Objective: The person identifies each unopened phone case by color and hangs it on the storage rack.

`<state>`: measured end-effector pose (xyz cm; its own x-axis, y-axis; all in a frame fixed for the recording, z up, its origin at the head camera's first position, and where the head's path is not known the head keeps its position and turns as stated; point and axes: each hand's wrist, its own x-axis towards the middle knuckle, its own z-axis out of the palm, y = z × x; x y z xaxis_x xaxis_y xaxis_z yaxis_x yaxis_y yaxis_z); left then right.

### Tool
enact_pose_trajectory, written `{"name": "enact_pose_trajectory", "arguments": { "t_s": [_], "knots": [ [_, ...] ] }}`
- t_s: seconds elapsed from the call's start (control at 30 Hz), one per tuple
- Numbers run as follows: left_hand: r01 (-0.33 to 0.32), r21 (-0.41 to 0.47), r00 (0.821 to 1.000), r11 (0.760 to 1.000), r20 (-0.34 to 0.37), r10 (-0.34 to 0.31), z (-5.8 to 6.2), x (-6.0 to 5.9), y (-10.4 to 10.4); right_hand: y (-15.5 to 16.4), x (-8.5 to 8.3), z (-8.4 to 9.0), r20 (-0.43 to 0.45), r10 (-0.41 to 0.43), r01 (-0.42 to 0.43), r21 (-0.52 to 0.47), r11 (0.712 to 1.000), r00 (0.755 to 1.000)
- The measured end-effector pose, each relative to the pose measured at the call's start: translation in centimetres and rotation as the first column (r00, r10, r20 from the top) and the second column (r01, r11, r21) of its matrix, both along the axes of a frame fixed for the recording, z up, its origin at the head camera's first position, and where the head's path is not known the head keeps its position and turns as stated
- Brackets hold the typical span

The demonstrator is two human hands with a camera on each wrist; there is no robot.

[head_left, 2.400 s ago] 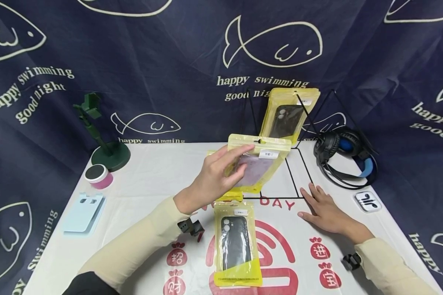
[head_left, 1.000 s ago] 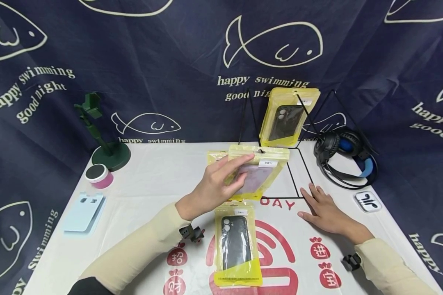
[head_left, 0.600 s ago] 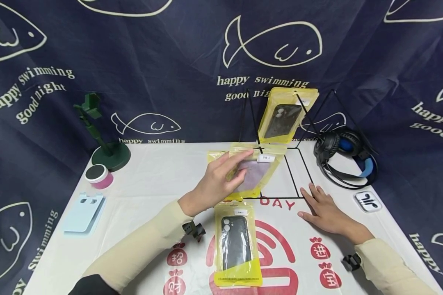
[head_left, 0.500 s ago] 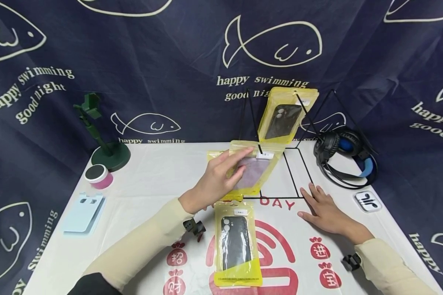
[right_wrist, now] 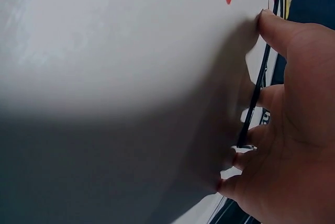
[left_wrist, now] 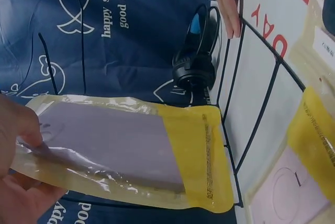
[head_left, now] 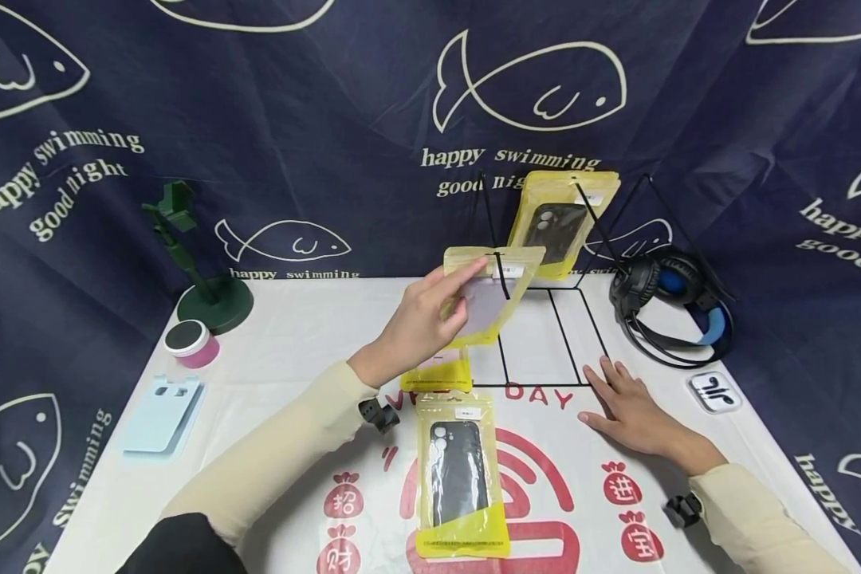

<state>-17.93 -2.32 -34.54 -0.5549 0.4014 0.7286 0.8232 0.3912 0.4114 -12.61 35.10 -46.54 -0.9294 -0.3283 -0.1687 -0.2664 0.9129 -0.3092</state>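
Observation:
My left hand [head_left: 423, 319] holds a yellow-edged clear pouch with a lilac phone case [head_left: 489, 296] lifted off the table, its top at a black prong of the wire rack [head_left: 545, 335]. In the left wrist view the same pouch [left_wrist: 131, 148] is pinched by my fingers [left_wrist: 21, 130]. Another pouch with a black case [head_left: 560, 223] hangs on the rack at the back. A pouch with a pink case [head_left: 438, 371] lies under my left hand, and one with a black case [head_left: 461, 474] lies nearer me. My right hand [head_left: 627, 406] rests flat on the table, fingers [right_wrist: 293, 35] against the rack's base wire.
A black and blue headset [head_left: 670, 307] lies at the right, with a small white box [head_left: 715, 392] in front of it. At the left stand a green phone stand [head_left: 201, 279], a pink tin [head_left: 190, 343] and a pale blue case [head_left: 163, 402]. A fish-print cloth hangs behind.
My left hand has raised the lilac-case pouch up and back toward the rack's prong, uncovering the pink-case pouch on the table. The right hand has stayed put.

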Motion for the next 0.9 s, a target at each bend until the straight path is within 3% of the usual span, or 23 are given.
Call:
{"name": "enact_pose_trajectory", "arguments": {
  "t_s": [0.4, 0.67, 0.9],
  "knots": [
    [-0.125, -0.037, 0.988, 0.991, 0.083, 0.128, 1.2, -3.0, 0.7, 0.0, 0.0, 0.0, 0.018, -0.003, 0.003, -0.001, 1.000, 1.000],
    [-0.154, -0.046, 0.981, 0.987, 0.112, 0.158, 1.5, -5.3, 1.4, 0.1, 0.0, -0.1, 0.010, -0.001, 0.001, 0.000, 1.000, 1.000],
    [-0.170, 0.008, 0.977, 0.985, 0.133, 0.167, 1.5, -7.6, 1.4, 0.1, 0.1, -0.1, 0.001, 0.002, -0.002, -0.009, 1.000, 1.000]
  ]
}}
